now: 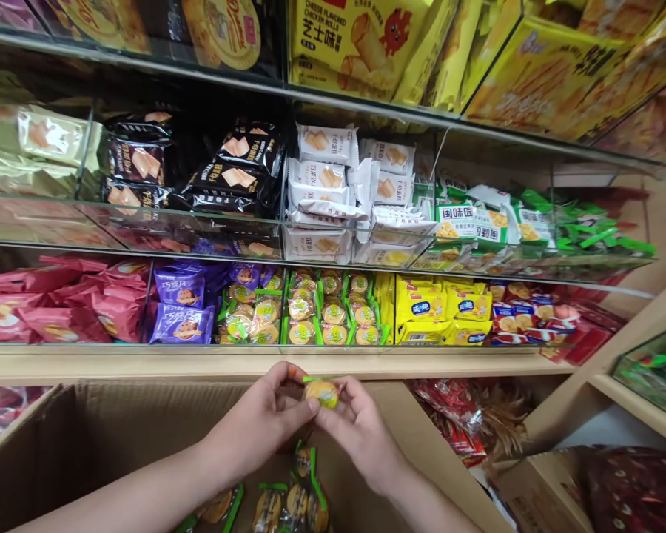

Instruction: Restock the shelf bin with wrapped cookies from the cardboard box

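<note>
Between my two hands is a small wrapped cookie pack [322, 392] with green edges and a yellow-green label. My left hand [271, 411] pinches it from the left, the thumb on its near side. From the right, my right hand [358, 426] grips the same pack with thumb and fingers. Both hands are above an open cardboard box [160, 414]. More green-edged cookie packs [297, 503] lie inside the box, below my wrists. Straight ahead, matching cookie packs [333, 314] stand stacked in clear compartments on the lowest shelf.
Purple cookie packs [180, 311] and red packs [61, 303] fill compartments on the left; yellow packs [444, 311] sit to the right. Glass-fronted shelves above hold black packs [238, 166] and white packs [322, 174]. A wooden ledge [200, 363] runs behind the box. Another carton [544, 488] stands lower right.
</note>
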A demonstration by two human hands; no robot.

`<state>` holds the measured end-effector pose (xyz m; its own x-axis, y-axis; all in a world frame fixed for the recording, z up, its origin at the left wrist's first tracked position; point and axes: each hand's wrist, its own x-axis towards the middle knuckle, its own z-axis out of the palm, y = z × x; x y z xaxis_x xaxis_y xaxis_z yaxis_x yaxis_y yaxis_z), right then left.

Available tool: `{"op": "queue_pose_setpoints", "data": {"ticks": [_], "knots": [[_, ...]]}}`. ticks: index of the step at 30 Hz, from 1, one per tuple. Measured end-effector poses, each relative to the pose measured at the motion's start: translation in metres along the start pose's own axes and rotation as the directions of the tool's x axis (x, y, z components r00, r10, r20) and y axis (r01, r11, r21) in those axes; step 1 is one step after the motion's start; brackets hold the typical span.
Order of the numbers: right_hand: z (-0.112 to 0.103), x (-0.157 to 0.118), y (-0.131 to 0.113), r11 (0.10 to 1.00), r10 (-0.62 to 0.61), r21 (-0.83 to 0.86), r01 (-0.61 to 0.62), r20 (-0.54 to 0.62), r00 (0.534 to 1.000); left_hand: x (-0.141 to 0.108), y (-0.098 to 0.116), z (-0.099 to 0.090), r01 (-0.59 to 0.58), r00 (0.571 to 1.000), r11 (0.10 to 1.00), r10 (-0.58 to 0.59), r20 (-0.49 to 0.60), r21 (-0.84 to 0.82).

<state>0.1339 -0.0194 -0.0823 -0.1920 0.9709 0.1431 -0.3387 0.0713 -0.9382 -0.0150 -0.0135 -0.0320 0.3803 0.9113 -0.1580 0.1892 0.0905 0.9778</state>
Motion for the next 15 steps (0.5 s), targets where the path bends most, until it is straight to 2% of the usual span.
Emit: {"op": "queue_pose_setpoints", "data": {"ticks": [2, 3, 4, 6, 8, 10, 12, 15], "knots": [[-0.012, 0.021, -0.016, 0.975, -0.128, -0.199, 0.102, -0.119, 0.985, -0.001, 0.000, 0.001, 0.026, 0.999, 0.998, -0.024, -0.044, 0.053], [-0.021, 0.035, -0.027, 0.931, -0.204, -0.338, 0.136, -0.173, 0.964, -0.002, 0.000, 0.002, 0.040, 0.998, 0.996, -0.036, -0.042, 0.082], [-0.029, 0.050, -0.038, 0.850, -0.286, -0.504, 0.155, -0.194, 0.939, -0.003, 0.000, 0.002, 0.050, 0.999, 0.993, -0.047, -0.025, 0.111], [-0.043, 0.081, -0.061, 0.598, -0.411, -0.795, 0.104, -0.193, 0.891, -0.005, -0.002, 0.002, 0.053, 0.999, 0.985, -0.054, 0.004, 0.164], [-0.050, 0.108, -0.079, 0.317, -0.412, -0.948, 0.007, -0.131, 0.902, -0.007, -0.005, 0.001, 0.026, 1.000, 0.975, -0.025, -0.010, 0.223], [-0.050, 0.128, -0.089, 0.160, -0.352, -0.987, -0.012, -0.069, 0.933, -0.009, -0.008, 0.001, -0.008, 1.000, 0.951, 0.015, -0.023, 0.308], [-0.047, 0.143, -0.094, 0.123, -0.297, -0.992, 0.016, -0.021, 0.955, -0.011, -0.009, 0.002, -0.039, 0.999, 0.909, 0.042, 0.003, 0.415], [-0.043, 0.160, -0.093, 0.090, -0.252, -0.996, 0.005, -0.018, 0.967, -0.015, -0.011, 0.002, -0.088, 0.994, 0.831, 0.040, 0.099, 0.549]]}}
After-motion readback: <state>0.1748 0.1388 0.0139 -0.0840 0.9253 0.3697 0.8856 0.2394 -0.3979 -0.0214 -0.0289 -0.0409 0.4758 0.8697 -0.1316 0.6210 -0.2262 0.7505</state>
